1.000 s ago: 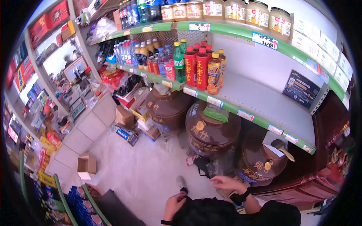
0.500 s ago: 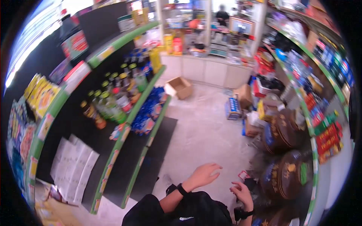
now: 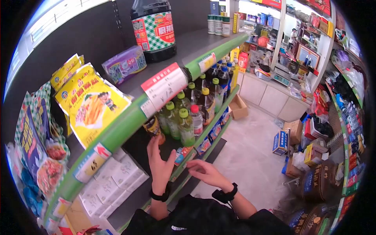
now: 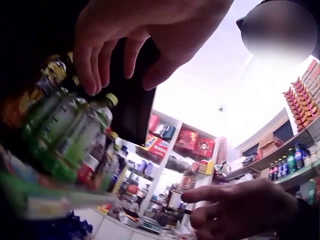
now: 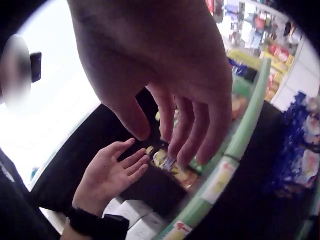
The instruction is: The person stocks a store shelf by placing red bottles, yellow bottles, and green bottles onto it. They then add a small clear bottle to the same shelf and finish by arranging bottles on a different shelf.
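Near the amber bottle (image 3: 153, 125), your loose, empty left hand (image 3: 160, 166) and right hand (image 3: 211, 174) seem mid-reach; gripping needs curled fingers.

The dark upper shelf (image 3: 192, 43) bears yellow snack pouches (image 3: 90, 102), a purple box (image 3: 123, 65), a large dark sauce bottle (image 3: 155, 33) and small shaker jars (image 3: 218, 26); the lower shelf (image 3: 225, 105) carries an orange drink bottle (image 3: 153, 127), green-capped bottles (image 3: 186, 127) and white cartons (image 3: 113, 185).
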The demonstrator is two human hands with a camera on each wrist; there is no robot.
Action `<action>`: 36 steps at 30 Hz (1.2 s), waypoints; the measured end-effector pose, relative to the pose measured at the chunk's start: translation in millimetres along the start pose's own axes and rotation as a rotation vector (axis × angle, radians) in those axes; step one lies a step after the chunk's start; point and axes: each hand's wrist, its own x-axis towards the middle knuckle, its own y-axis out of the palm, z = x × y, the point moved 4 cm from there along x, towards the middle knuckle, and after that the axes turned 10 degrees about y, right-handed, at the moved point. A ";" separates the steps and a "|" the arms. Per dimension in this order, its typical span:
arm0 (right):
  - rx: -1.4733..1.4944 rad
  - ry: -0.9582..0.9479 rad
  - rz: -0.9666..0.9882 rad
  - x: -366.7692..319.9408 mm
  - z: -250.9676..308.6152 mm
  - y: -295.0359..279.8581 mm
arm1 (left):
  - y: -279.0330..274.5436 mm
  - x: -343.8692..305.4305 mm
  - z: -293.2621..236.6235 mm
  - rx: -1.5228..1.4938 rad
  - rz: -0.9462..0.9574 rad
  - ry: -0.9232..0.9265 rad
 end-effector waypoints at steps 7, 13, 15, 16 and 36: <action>-0.024 -0.134 -0.004 87.0 29.5 42.6 | 2.5 75.3 59.0 0.181 -0.128 0.041; -0.048 -0.096 -0.004 84.6 11.1 53.4 | 16.0 93.7 102.4 0.231 -0.104 0.056; -0.064 -0.094 -0.030 77.4 4.9 51.6 | 9.8 85.5 95.5 0.128 -0.123 0.082; -0.075 -0.103 -0.047 74.0 1.3 49.6 | 7.3 76.3 83.4 0.142 -0.098 0.050; -0.191 -0.008 -0.268 -301.5 -85.1 -32.8 | 53.3 -209.0 -231.0 -0.407 0.908 0.135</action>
